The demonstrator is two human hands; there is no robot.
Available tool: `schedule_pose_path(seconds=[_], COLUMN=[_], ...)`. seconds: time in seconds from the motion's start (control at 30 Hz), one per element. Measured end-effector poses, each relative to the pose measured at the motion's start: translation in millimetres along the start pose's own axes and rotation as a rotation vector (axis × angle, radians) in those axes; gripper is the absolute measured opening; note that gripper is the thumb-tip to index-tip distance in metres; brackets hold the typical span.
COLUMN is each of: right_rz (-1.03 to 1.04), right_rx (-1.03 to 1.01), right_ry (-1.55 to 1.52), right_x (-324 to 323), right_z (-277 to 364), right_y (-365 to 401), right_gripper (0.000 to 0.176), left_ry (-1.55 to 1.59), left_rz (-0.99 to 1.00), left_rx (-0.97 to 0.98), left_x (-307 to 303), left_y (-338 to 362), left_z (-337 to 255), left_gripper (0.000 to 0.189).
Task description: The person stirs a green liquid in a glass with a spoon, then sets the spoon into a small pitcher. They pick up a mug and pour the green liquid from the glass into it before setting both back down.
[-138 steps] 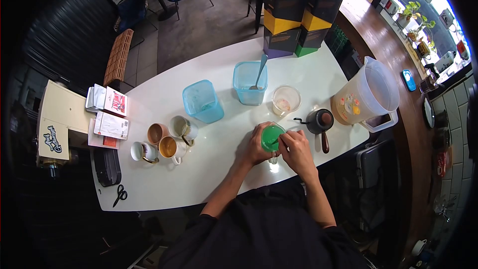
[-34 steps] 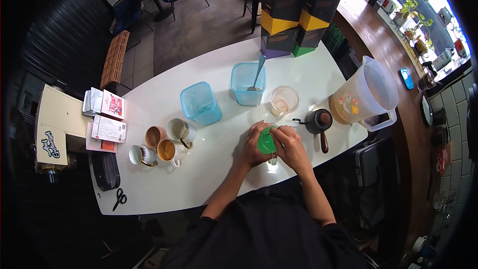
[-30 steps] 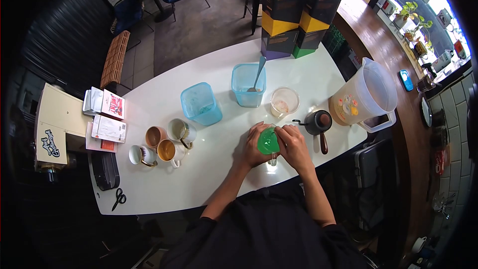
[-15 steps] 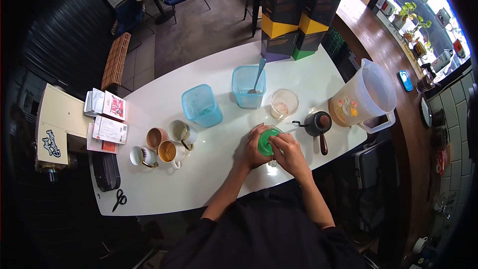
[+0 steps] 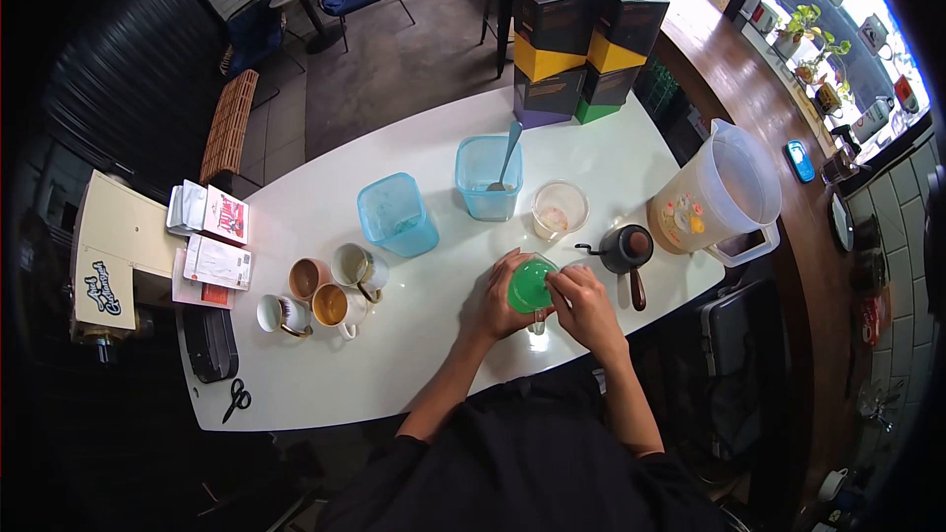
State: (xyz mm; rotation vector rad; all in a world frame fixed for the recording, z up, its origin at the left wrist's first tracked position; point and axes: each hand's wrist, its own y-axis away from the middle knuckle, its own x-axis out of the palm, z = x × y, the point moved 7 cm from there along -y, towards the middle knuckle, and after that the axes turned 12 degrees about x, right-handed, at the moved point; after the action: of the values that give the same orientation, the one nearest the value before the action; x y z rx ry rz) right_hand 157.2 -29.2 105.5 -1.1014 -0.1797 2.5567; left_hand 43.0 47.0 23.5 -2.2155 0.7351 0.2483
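A clear glass cup [image 5: 532,284] with bright green contents stands near the table's front edge, its handle toward me. My left hand [image 5: 501,301] is wrapped round the cup's left side. At the cup's right rim, my right hand [image 5: 585,307] has its fingers pinched together; what they hold, if anything, is hidden. Just beyond the cup sits a clear plastic tub [image 5: 560,211] with some residue inside. To the right is a small black kettle [image 5: 627,248] with a brown handle.
Two blue plastic containers [image 5: 398,217] stand farther back, one with a spoon [image 5: 509,153] in it. A large pitcher [image 5: 705,197] is at right. Several mugs [image 5: 340,305], scissors [image 5: 236,399] and packets [image 5: 217,262] lie left. Stacked boxes [image 5: 557,25] rise at the far edge.
My right hand has shifted right, from over the cup's middle to its right rim, showing more of the green contents. My left hand stays round the cup.
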Motion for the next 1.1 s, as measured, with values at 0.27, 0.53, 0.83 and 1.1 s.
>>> schedule_pose_path(seconds=[0.27,0.53,0.83,1.1], right_rz=[0.035,-0.029,0.047,-0.034], right_rx=[0.011,0.000,0.015,0.026], right_ry=[-0.131,0.046,-0.139,-0.013], right_x=[13,1,12,9], right_z=[-1,-7,4,-3], right_y=[-3,-5,3,-9], right_gripper=[0.021,0.021,0.017,0.020], left_ry=[-0.014,0.026,-0.052,-0.036], left_rz=[0.020,0.004,0.001,0.001], left_rx=[-0.029,-0.046,0.023,0.044], left_x=[2,3,4,4], left_y=[5,4,2,3], left_z=[5,5,2,4], left_gripper=[0.089,0.094,0.083,0.083])
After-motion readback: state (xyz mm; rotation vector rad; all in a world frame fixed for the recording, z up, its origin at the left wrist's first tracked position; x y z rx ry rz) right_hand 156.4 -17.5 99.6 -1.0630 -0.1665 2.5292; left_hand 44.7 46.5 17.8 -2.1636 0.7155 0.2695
